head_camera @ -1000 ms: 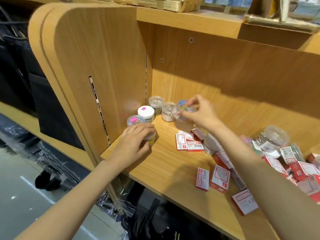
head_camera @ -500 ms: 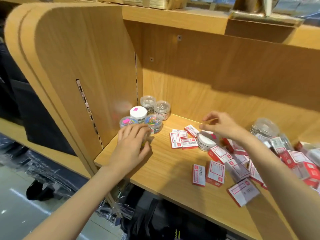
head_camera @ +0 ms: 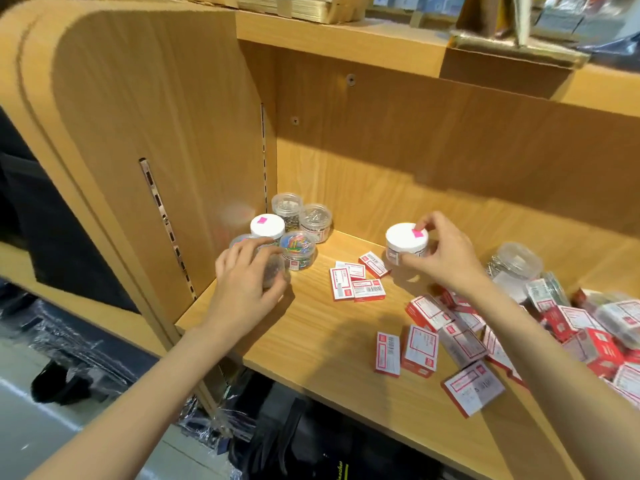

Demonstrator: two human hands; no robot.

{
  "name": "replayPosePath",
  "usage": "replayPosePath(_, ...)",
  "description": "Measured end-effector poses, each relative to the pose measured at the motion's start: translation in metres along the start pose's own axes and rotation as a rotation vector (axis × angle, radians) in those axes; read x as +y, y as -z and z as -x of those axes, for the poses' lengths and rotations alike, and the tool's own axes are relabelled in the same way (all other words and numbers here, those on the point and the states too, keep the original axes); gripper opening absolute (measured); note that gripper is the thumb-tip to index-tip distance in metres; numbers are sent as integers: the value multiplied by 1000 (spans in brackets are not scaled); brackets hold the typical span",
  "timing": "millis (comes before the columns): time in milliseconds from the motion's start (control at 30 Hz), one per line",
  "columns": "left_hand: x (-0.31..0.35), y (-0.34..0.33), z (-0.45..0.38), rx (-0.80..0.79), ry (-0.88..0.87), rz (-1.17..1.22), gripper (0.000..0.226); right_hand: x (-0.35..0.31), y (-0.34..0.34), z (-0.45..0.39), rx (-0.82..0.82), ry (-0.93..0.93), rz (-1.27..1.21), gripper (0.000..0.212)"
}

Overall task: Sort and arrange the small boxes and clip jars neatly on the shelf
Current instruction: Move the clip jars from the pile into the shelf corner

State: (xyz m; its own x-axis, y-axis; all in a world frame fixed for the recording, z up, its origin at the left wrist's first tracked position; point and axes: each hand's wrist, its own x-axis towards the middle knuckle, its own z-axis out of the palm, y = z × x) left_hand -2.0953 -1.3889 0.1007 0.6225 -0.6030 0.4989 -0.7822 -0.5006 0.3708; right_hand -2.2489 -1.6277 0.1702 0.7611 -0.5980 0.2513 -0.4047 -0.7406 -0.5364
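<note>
The right hand (head_camera: 446, 258) grips a white-lidded round plastic jar (head_camera: 407, 241) with a pink sticker, held just above the wooden shelf board (head_camera: 311, 327) near its centre. The left hand (head_camera: 242, 282) curls round a clear plastic jar (head_camera: 273, 270) at 9 o'clock, beside the cluster of clip jars (head_camera: 298, 233) in the corner. Carry the white-lidded jar toward 10 o'clock, keep it upright, and seat it touching the cluster. The red-and-white small cardboard boxes (head_camera: 356, 280) lie scattered from centre to 3 o'clock; pass above them.
</note>
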Motion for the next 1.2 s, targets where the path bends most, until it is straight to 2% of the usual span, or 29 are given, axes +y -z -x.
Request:
replayPosePath(133,-6,7,-1,-168,46,36,62,-49,-29,-37,-75,47,-149,42)
replayPosePath(267,-7,13,-3,-246,40,22,66,-102,-79,-62,-185,100,-260,40)
replayPosePath(367,-13,14,-4,-274,17,32,63,-123,-108,-73,-237,121,-194,34)
replayPosePath(467,-16,13,-3,-268,-8,49,60,-124,-113,-73,-203,59,-177,23)
replayPosePath(567,-12,11,-2,-245,-14,55,60,-105,-93,-63,-154,51,-223,22)
replayPosePath(733,19,0,-11,-57,-97,77,44,-40,-37,-25,-20,-69,-252,23)
replayPosePath(867,71,-23,-22,-115,-207,212,38,13,16,20,191,-156,-165,24)
replayPosePath(967,97,-43,-18,-167,-279,237,38,53,51,49,335,-173,46,20)
replayPosePath(1033,113,-53,-14,-182,-281,267,35,81,65,55,255,-298,153,34)
replayPosePath(1100,127,-60,-9,-188,-269,283,31,99,71,51,173,-410,137,50)
replayPosePath(1200,138,-67,-1,-207,-171,333,37,110,68,43,187,-371,143,51)
